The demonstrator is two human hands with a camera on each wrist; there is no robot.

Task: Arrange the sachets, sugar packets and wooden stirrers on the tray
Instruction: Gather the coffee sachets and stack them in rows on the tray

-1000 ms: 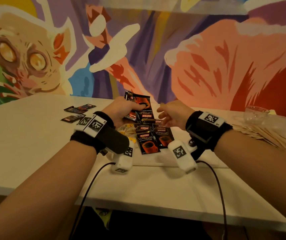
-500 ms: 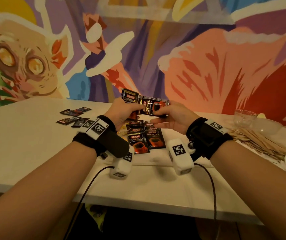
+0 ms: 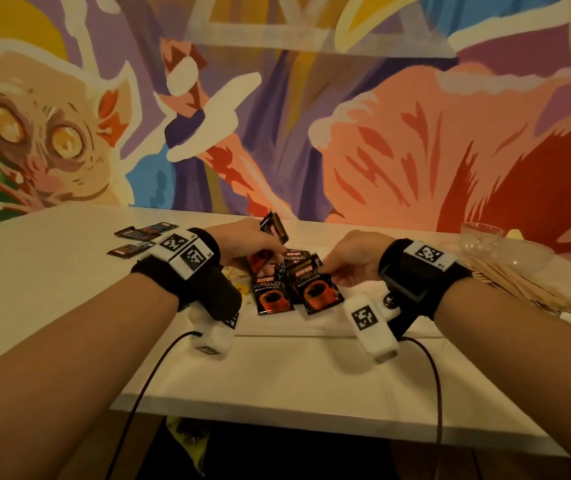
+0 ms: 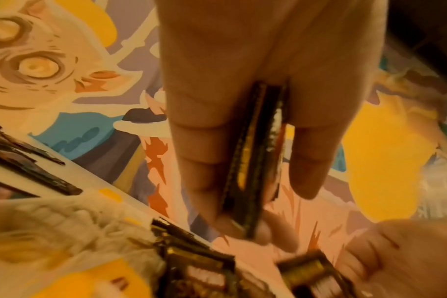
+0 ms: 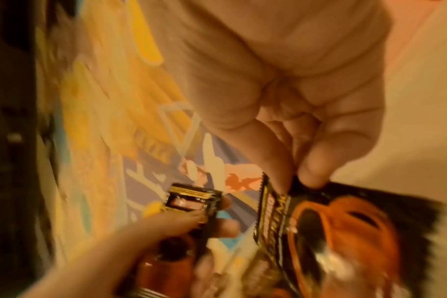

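Black and orange coffee sachets (image 3: 273, 296) lie in a loose pile on the white tray (image 3: 294, 327). My left hand (image 3: 270, 247) grips a small stack of sachets (image 4: 255, 161) on edge between thumb and fingers, just above the pile's far side. My right hand (image 3: 325, 268) pinches the top edge of one sachet (image 5: 345, 231) on the pile's right side with thumb and forefinger. Wooden stirrers (image 3: 519, 289) lie heaped at the right. Yellow sugar packets (image 3: 239, 275) peek out behind my left wrist, mostly hidden.
Several more sachets (image 3: 145, 232) lie flat on the white table at the far left. Two clear glass bowls (image 3: 485, 235) stand at the back right by the stirrers. A painted wall closes the far side; cables hang over the table's near edge.
Half a second ago both hands held sachets together above the pile. My right hand has dropped to the pile and pinched a sachet there; my left keeps its stack.
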